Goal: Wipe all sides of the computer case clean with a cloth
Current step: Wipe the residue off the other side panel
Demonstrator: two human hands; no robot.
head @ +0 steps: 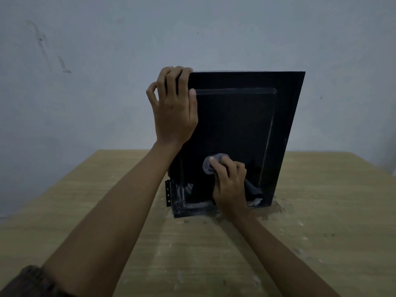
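We have the black computer case (240,129) standing upright on the wooden table (321,211), near its far edge, with one broad side panel turned toward us. Our right hand (230,185) bunches the grey cloth (209,166) in curled fingers and presses it against the lower part of that panel. Our left hand (174,108) wraps over the top left corner of the case, fingers hooked over the upper edge and thumb lying on the panel face, steadying it.

The upper and middle parts of the panel look evenly dark, which we take to mean they are already wiped or were never very dirty. Along the bottom edge and the lower left corner, pale dusty smears show plainly, so this face is not finished. We cannot see the top, the back, the far side or the front, and cannot judge their state. We reckon the job is at an early or middle stage. Crumbs of dirt lie on the table around the base, against a pale wall (85,82).
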